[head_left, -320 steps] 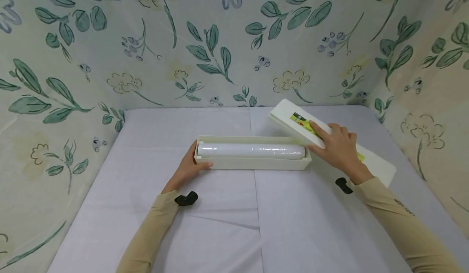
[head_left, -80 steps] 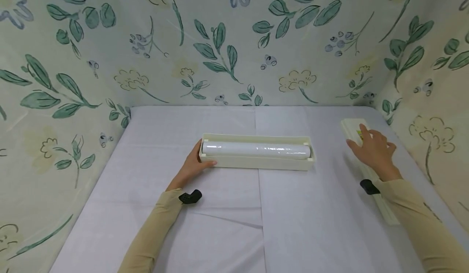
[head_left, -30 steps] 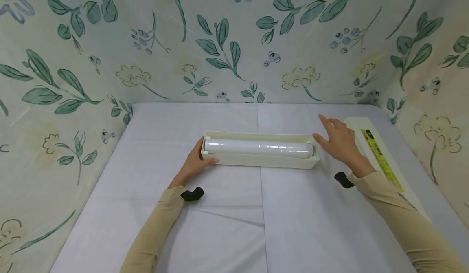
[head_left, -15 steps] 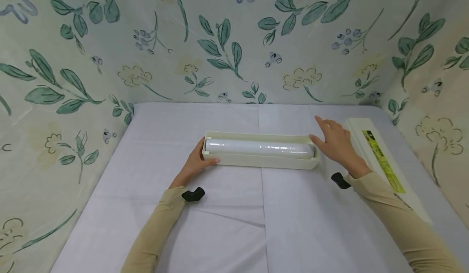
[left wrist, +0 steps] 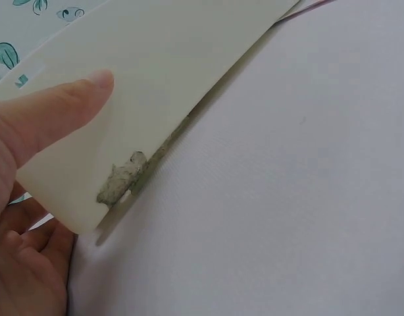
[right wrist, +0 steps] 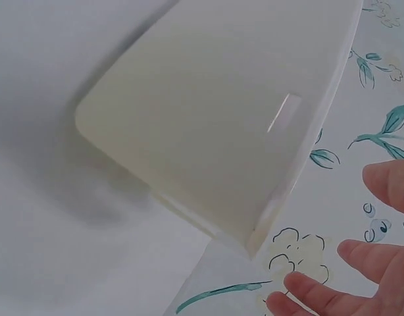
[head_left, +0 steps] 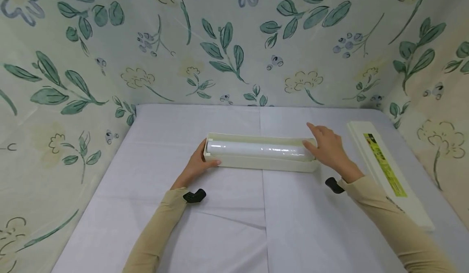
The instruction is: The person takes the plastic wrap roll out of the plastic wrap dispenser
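Observation:
A long cream box [head_left: 264,166] lies open-topped on the white cloth, with a shiny white roll of plastic wrap [head_left: 253,148] inside. My left hand [head_left: 196,161] grips the box's left end. In the left wrist view its thumb [left wrist: 64,108] presses the front wall [left wrist: 169,66], and the other fingers curl behind the end. Over the box's right end hovers my right hand [head_left: 329,147], fingers extended, partly covering the roll's end. In the right wrist view the right hand's spread fingers [right wrist: 376,260] hold nothing and appear apart from the box's end wall [right wrist: 202,99].
To the right a flat cream lid [head_left: 397,208] with a yellow-green label [head_left: 384,165] lies at a slant, partly behind the right sleeve [head_left: 388,216]. White cloth [head_left: 220,232] covers the table. A floral-printed sheet [head_left: 234,61] rises behind and at both sides.
Earlier my right hand held the lid; the lid now lies at the right, let go. Since then the right hand has moved left over the box's right end. My left hand keeps its grip.

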Demonstrator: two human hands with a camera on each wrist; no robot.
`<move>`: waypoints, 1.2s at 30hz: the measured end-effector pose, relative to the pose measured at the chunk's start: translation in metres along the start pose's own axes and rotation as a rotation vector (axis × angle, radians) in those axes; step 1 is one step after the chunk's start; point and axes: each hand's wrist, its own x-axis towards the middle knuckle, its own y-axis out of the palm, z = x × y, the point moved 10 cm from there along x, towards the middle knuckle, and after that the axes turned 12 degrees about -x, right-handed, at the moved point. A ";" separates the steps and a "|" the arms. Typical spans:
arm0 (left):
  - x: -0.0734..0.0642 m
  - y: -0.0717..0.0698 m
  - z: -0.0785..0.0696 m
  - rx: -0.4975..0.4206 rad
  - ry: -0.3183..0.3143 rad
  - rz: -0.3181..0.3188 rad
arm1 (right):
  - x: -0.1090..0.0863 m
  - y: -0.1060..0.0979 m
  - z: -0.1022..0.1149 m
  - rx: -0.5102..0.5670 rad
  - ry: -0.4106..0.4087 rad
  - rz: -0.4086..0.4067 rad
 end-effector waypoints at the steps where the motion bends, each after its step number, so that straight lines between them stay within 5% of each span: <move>1: 0.000 0.000 0.000 0.001 0.001 -0.001 | 0.000 0.000 0.001 0.001 -0.005 -0.002; 12: 0.002 -0.001 0.003 0.021 0.009 0.001 | 0.000 0.000 0.012 0.053 -0.029 -0.018; 21: 0.013 -0.009 0.025 0.026 0.033 -0.024 | 0.000 0.005 0.020 0.061 -0.049 -0.033; 36: 0.013 -0.010 0.023 0.039 0.076 -0.034 | -0.002 0.018 0.035 0.119 -0.143 0.002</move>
